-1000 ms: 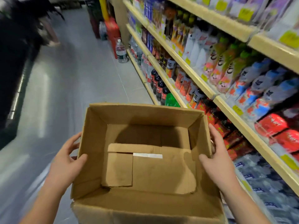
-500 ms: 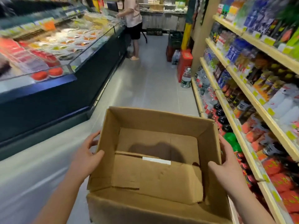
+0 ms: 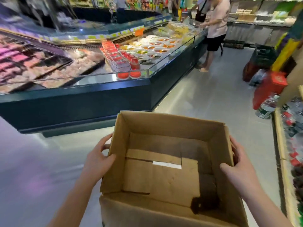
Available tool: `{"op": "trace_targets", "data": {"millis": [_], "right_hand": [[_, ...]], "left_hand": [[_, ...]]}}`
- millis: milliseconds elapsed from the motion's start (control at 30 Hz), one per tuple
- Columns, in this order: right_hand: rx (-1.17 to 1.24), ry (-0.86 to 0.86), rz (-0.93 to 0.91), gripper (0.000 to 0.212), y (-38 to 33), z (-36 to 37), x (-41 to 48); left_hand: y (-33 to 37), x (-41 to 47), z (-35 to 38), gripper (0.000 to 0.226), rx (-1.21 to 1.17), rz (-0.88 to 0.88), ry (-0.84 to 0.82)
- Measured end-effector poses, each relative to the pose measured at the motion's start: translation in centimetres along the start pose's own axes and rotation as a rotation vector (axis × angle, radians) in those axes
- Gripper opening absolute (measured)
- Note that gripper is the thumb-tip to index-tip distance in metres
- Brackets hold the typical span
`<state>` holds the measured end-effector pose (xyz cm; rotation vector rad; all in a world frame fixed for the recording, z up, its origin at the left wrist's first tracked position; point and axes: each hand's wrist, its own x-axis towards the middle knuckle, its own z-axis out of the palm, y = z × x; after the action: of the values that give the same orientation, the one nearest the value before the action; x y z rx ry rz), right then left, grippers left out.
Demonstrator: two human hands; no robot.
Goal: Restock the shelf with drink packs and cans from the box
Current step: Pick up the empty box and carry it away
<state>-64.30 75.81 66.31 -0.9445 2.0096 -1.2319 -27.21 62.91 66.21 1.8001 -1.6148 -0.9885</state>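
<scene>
An open brown cardboard box (image 3: 168, 126) is held up in front of me; nothing lies inside it but its folded bottom flaps and a strip of white tape. My left hand (image 3: 98, 159) grips its left wall, thumb hooked over the rim. My right hand (image 3: 237, 167) grips the right wall the same way, thumb inside. The drink shelf (image 3: 286, 161) runs along the far right edge, with blurred bottles and packs on its low level.
A dark chilled display counter (image 3: 101, 99) with trays of food fills the left and middle. A person (image 3: 214, 30) stands at its far end. A red crate (image 3: 268, 89), a large water bottle (image 3: 266, 107) and dark bags stand on the grey floor by the shelf.
The view has swung left, away from the drink shelf toward the chilled counter. Both hands keep the same grip on the box, which moved with me.
</scene>
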Motion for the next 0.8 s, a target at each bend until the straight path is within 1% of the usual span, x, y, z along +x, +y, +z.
{"op": "trace_targets", "data": {"millis": [100,267,367,500,667,800], "right_hand": [[-0.011,-0.08,-0.022,0.09,-1.1,2.6,4.8],[-0.017,-0.214,-0.044,0.094,-3.0,6.6,13.4],[-0.028,-0.283,-0.083,0.093,-3.8,9.0,18.4],[-0.062,-0.376,-0.118,0.091,-5.5,13.3,23.4],[-0.121,-0.444,-0.137,0.089,-8.1,19.8,28.2],[-0.163,-0.472,-0.124,0.086,-10.3,26.3,31.5]], "left_hand": [[-0.5,2.4,-0.5,0.058,-0.012,-0.047,0.051],[0.1,6.8,-0.5,0.059,-0.023,-0.132,0.145],[0.5,9.6,-0.6,0.059,-0.027,-0.168,0.197],[0.1,13.0,-1.4,0.058,-0.032,-0.217,0.256],[-2.3,18.0,-3.3,0.062,-0.083,-0.256,0.313],[-5.6,24.1,-5.1,0.064,-0.12,-0.291,0.318]]}}
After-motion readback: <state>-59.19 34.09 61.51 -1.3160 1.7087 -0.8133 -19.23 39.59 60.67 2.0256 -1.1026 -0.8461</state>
